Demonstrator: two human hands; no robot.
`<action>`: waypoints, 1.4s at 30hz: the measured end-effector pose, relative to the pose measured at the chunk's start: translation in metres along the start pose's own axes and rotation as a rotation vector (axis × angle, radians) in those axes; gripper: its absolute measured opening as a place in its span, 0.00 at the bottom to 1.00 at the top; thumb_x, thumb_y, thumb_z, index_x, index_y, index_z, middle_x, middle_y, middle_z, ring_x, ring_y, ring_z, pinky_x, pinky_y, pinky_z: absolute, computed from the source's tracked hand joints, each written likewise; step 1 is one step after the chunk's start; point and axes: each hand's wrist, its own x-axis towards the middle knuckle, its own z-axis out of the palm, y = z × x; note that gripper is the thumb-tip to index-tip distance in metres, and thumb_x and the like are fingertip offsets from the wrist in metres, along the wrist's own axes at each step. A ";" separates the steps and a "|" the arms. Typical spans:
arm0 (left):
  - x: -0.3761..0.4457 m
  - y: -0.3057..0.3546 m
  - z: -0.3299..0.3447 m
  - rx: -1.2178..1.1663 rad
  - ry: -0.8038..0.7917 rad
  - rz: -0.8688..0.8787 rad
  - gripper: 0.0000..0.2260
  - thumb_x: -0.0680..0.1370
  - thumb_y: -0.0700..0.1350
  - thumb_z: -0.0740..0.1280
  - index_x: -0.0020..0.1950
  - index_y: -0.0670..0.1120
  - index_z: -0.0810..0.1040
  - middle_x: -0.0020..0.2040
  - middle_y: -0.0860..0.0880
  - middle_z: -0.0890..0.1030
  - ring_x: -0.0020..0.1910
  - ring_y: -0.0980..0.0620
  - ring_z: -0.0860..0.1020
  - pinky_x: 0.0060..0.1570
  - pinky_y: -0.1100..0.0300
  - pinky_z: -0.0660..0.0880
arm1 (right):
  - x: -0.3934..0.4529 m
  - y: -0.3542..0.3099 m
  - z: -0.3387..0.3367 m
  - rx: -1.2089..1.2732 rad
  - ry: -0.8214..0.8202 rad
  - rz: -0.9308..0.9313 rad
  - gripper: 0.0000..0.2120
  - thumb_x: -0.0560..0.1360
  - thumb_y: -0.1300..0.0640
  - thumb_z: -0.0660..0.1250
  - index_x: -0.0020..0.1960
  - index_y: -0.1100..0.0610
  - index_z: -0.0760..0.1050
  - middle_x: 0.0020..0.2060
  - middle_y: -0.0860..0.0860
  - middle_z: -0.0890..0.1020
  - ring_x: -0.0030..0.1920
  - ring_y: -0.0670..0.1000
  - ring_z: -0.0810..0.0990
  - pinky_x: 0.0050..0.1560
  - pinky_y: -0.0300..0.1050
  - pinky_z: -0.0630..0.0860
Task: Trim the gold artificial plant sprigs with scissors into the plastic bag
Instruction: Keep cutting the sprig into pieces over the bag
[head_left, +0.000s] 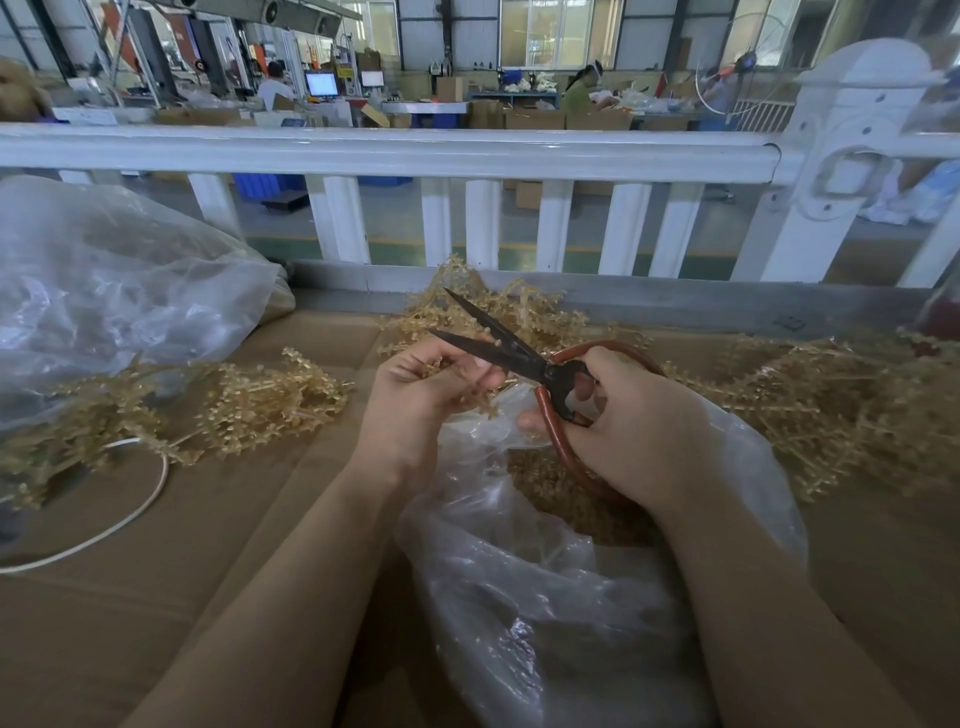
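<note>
My left hand (415, 395) pinches a small gold sprig (475, 397) just above the open mouth of a clear plastic bag (545, 597). My right hand (634, 426) grips the red handles of black-bladed scissors (498, 343). The blades stand apart, pointing up and left, with the sprig's tip between them. Cut gold pieces (550, 488) lie inside the bag under my hands.
Gold sprig piles lie on the cardboard-covered table (208, 519) at left (249, 405), behind the hands (493, 306) and at right (831, 405). A large clear bag (104, 291) sits far left. A white cord (130, 512) loops nearby. A white railing (389, 153) borders the far edge.
</note>
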 end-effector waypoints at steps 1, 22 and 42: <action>0.000 -0.001 0.000 0.001 -0.004 0.003 0.01 0.72 0.35 0.70 0.43 0.38 0.80 0.39 0.45 0.84 0.40 0.50 0.83 0.46 0.59 0.79 | 0.000 0.000 0.001 -0.006 0.009 0.001 0.29 0.67 0.20 0.58 0.46 0.46 0.72 0.32 0.40 0.75 0.33 0.39 0.73 0.32 0.38 0.73; 0.001 -0.002 -0.001 -0.054 -0.085 -0.007 0.07 0.71 0.40 0.69 0.47 0.38 0.80 0.38 0.47 0.83 0.39 0.53 0.80 0.50 0.59 0.76 | 0.000 0.004 0.002 0.088 0.006 -0.029 0.29 0.66 0.19 0.56 0.49 0.41 0.75 0.32 0.38 0.76 0.33 0.36 0.72 0.33 0.32 0.67; 0.001 -0.005 -0.001 0.139 -0.071 0.224 0.03 0.78 0.35 0.68 0.50 0.40 0.81 0.42 0.44 0.85 0.40 0.49 0.83 0.44 0.59 0.79 | -0.001 0.010 0.003 0.065 -0.001 -0.014 0.33 0.67 0.18 0.52 0.52 0.41 0.76 0.36 0.39 0.80 0.36 0.42 0.78 0.36 0.40 0.77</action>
